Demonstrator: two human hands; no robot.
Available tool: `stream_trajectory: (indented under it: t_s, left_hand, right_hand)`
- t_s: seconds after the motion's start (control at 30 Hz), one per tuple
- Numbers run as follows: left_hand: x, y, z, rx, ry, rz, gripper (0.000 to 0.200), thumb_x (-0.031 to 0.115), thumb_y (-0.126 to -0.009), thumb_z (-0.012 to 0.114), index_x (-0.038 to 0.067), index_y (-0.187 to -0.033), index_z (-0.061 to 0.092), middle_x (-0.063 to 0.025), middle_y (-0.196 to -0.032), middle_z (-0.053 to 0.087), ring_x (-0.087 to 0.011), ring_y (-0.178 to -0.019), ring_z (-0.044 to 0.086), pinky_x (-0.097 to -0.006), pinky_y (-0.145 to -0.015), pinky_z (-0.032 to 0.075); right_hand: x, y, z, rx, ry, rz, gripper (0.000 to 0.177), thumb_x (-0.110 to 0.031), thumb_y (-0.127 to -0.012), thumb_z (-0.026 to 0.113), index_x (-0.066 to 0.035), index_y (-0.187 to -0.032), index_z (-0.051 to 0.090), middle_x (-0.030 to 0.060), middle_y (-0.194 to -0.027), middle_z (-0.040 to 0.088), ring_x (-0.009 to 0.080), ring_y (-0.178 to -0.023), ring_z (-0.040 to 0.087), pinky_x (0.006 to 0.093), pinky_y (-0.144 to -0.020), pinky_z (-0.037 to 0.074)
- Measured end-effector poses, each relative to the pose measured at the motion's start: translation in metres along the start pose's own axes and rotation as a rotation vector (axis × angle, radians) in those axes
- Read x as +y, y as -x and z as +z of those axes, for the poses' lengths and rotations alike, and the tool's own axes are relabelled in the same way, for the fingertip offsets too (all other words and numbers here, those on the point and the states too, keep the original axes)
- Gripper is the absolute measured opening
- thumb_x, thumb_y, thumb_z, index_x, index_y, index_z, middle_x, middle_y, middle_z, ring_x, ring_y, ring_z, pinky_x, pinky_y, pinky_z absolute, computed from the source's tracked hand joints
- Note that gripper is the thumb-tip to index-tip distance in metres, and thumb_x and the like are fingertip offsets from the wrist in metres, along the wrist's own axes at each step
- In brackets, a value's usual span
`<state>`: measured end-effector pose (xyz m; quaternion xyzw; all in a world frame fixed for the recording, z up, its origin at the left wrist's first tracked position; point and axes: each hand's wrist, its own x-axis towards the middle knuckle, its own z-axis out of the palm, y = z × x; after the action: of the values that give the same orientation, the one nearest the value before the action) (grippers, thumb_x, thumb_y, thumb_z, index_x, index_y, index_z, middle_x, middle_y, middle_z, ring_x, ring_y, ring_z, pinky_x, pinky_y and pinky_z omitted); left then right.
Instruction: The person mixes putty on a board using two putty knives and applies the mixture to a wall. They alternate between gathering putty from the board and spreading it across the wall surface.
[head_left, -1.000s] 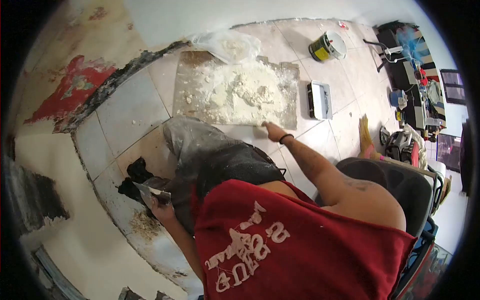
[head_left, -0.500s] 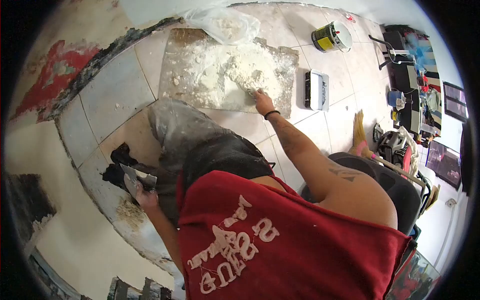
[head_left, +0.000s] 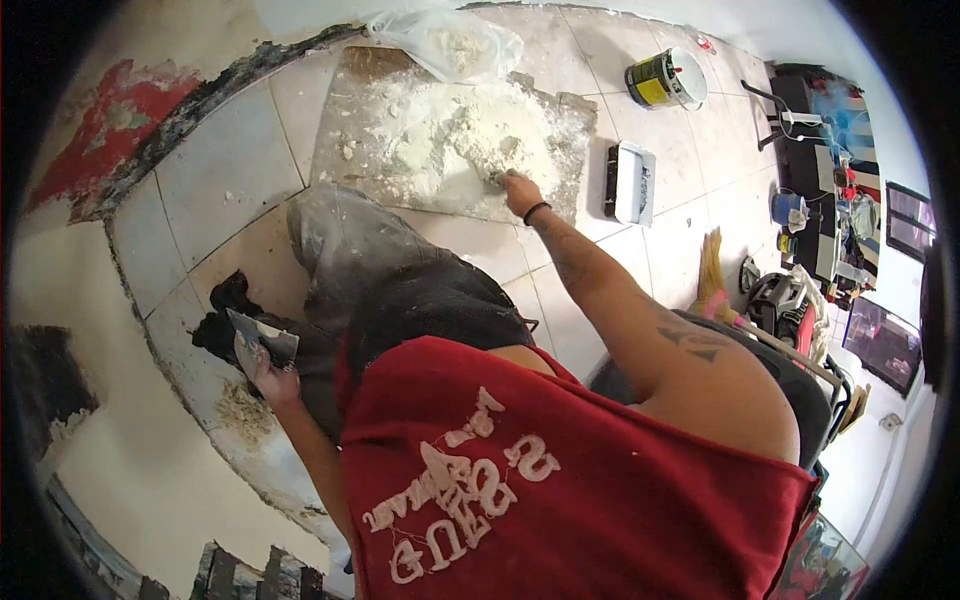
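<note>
Left hand [head_left: 276, 384] snug round flat plate [head_left: 246, 340] — right hand [head_left: 522, 193] fist-tight on tool [head_left: 498, 179] at powder [head_left: 435, 140]

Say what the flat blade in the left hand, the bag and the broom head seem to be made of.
Flat blade: probably metal, smooth and grey, with pale smears.
Bag: thin plastic film, see-through and crinkled.
Broom head: matte, yellowish strands suggest straw or similar fibre; synthetic bristle remains possible.

red sleeveless top [head_left: 600, 470] | white lettering [head_left: 465, 505] | dark trousers [head_left: 430, 305] | black wristband [head_left: 538, 209] | tattoo [head_left: 695, 343]
</note>
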<state>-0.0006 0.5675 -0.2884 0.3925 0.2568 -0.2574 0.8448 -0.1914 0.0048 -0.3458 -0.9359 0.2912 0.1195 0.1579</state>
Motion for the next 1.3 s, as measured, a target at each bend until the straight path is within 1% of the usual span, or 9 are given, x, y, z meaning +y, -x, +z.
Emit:
stream_trajectory:
  t_s: [0.37, 0.5, 0.6, 0.67, 0.97, 1.07, 1.13, 1.27, 1.3]
  left_hand:
    - [-0.005, 0.012, 0.027, 0.125, -0.148, 0.133, 0.034, 0.016, -0.094, 0.043, -0.005, -0.121, 0.046, -0.0149, -0.114, 0.053, -0.026, -0.103, 0.05, -0.0354, -0.092, 0.039]
    - [-0.008, 0.0, -0.001, -0.023, -0.695, 0.334, 0.037, 0.013, -0.091, 0.046, -0.003, -0.124, 0.044, -0.015, -0.119, 0.051, -0.0268, -0.107, 0.049, -0.0387, -0.095, 0.038]
    - [0.001, -0.014, -0.017, -0.031, -0.38, 0.223, 0.043, 0.008, -0.086, 0.052, -0.002, -0.127, 0.042, -0.0142, -0.125, 0.048, -0.0271, -0.113, 0.047, -0.0403, -0.098, 0.036]
    - [0.005, 0.007, 0.024, 0.036, -0.001, 0.157, 0.041, 0.008, -0.086, 0.052, -0.003, -0.125, 0.044, -0.0146, -0.124, 0.049, -0.0268, -0.112, 0.048, -0.0401, -0.097, 0.038]
    - [0.003, 0.051, 0.143, -0.184, -0.326, 0.436, 0.036, 0.005, -0.08, 0.057, -0.004, -0.115, 0.051, -0.0118, -0.109, 0.058, -0.0234, -0.1, 0.057, -0.0377, -0.088, 0.046]
    - [0.019, 0.104, 0.248, -0.018, -0.328, 0.169, 0.023, 0.004, -0.079, 0.058, -0.001, -0.1, 0.06, -0.009, -0.102, 0.062, -0.0185, -0.096, 0.06, -0.032, -0.085, 0.048]
    - [0.009, 0.086, 0.232, -0.211, -0.22, 0.228, 0.028, -0.001, -0.078, 0.057, 0.001, -0.106, 0.055, -0.009, -0.101, 0.063, -0.0189, -0.092, 0.061, -0.0303, -0.083, 0.049]
    - [0.034, 0.113, 0.238, -0.263, -1.201, 1.354, 0.02, -0.005, -0.078, 0.053, -0.001, -0.097, 0.058, -0.0082, -0.097, 0.064, -0.0163, -0.089, 0.062, -0.0272, -0.08, 0.05]
    - [0.033, 0.118, 0.238, -0.247, -0.872, 1.075, 0.02, -0.006, -0.077, 0.054, -0.001, -0.096, 0.059, -0.0077, -0.094, 0.064, -0.016, -0.087, 0.062, -0.0265, -0.079, 0.05]
  right_hand:
    - [0.034, -0.013, -0.014, 0.02, -0.057, -0.065, 0.034, 0.004, -0.069, 0.046, -0.007, -0.095, 0.063, 0.013, -0.098, 0.062, 0.0316, -0.094, 0.058, 0.0398, -0.08, 0.047]
    - [0.016, -0.005, 0.013, 0.116, -0.043, -0.045, 0.025, 0.003, -0.071, 0.048, -0.007, -0.09, 0.062, 0.0131, -0.094, 0.059, 0.033, -0.089, 0.058, 0.0411, -0.077, 0.047]
    - [0.017, 0.0, 0.003, -0.043, -0.02, -0.114, 0.026, 0.003, -0.07, 0.048, -0.006, -0.091, 0.062, 0.0144, -0.095, 0.06, 0.0344, -0.089, 0.058, 0.0424, -0.077, 0.047]
    - [0.029, -0.001, -0.008, -0.161, 0.015, -0.191, 0.03, 0.003, -0.071, 0.049, -0.006, -0.097, 0.062, 0.0151, -0.099, 0.061, 0.0317, -0.091, 0.059, 0.0388, -0.079, 0.048]
    - [-0.095, 0.055, -0.175, -0.065, -0.872, -0.184, 0.052, 0.012, -0.07, 0.053, -0.005, -0.119, 0.053, 0.0084, -0.103, 0.062, 0.0186, -0.092, 0.058, 0.0281, -0.081, 0.047]
    - [-0.161, 0.056, -0.196, -0.097, -1.106, -0.358, 0.062, 0.016, -0.066, 0.052, -0.004, -0.125, 0.046, 0.0052, -0.11, 0.057, 0.0138, -0.099, 0.053, 0.0268, -0.083, 0.045]
    - [-0.214, 0.062, -0.223, -0.162, -1.137, -0.563, 0.062, 0.015, -0.065, 0.053, -0.006, -0.123, 0.046, 0.0052, -0.114, 0.053, 0.0154, -0.106, 0.049, 0.0299, -0.091, 0.039]
    - [-0.288, 0.082, -0.242, -0.194, -1.149, -0.783, 0.062, 0.014, -0.064, 0.053, -0.005, -0.123, 0.046, 0.0089, -0.117, 0.051, 0.0205, -0.112, 0.047, 0.0321, -0.097, 0.034]
    - [-0.301, 0.086, -0.244, -0.206, -1.142, -0.833, 0.062, 0.013, -0.064, 0.053, -0.005, -0.123, 0.045, 0.0104, -0.119, 0.05, 0.0221, -0.113, 0.046, 0.0327, -0.098, 0.033]
